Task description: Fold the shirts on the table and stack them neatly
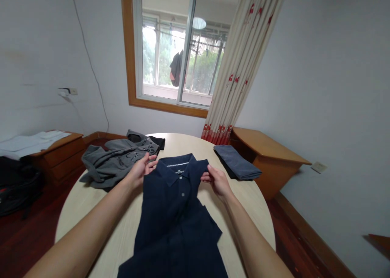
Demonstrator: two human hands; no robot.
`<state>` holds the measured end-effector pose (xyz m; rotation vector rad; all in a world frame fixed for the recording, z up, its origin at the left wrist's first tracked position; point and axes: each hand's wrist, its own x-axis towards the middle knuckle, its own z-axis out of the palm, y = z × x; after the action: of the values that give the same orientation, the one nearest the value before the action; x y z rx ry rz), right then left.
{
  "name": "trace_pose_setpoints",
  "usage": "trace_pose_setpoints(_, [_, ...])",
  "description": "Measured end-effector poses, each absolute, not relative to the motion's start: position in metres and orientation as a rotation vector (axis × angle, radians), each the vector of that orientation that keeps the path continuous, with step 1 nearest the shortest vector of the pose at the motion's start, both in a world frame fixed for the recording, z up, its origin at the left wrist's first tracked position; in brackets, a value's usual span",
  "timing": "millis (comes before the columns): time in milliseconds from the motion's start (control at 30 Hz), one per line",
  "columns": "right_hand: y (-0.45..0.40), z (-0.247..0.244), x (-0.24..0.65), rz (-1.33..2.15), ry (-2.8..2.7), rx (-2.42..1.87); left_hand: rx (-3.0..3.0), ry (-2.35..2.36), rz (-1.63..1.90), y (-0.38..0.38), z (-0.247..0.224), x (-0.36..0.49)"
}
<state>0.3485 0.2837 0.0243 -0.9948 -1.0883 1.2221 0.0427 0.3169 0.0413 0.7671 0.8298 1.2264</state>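
A dark navy polo shirt (179, 213) lies front side up on the round table, its collar at the far end and its lower part running out of view at the bottom. My right hand (217, 180) pinches the fabric at the shirt's right shoulder, which is lifted slightly. At the left shoulder, my left hand (144, 170) rests against the edge of the cloth with its fingers spread. Both sleeves look tucked or folded, though the left one is hard to make out.
A crumpled grey garment (115, 160) lies on the left of the pale round table (73, 213). Folded blue-grey clothing (237, 162) sits on its right. Beyond stand a wooden desk (271, 146), a patterned curtain (240, 67) and a low wooden cabinet (65, 156). A black bag (18, 184) is at far left.
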Motion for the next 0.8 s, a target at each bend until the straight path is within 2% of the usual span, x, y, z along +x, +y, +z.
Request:
trace_pose_setpoints(100, [0.306,0.008,0.365,1.022,-0.941,-1.116,0.932,0.976,1.378,0.324,0.034,0.04])
trace_pose_setpoints(200, [0.317,-0.004,0.383,0.785,-1.155,-1.206,1.483,1.154,1.402,0.319,0.027,0.048])
trace_pose_setpoints(400, [0.309,-0.017,0.383,0.657,-1.9,-1.303,2.499,0.973,0.864,0.289,0.0,0.088])
trace_pose_setpoints(533, [0.297,-0.013,0.367,0.644,-2.174,-1.208,2.696,0.879,0.556,0.281,-0.006,0.104])
trace_pose_setpoints(800, [0.283,0.003,0.345,0.623,-2.269,-1.145,2.774,0.895,0.383,0.28,0.007,0.116])
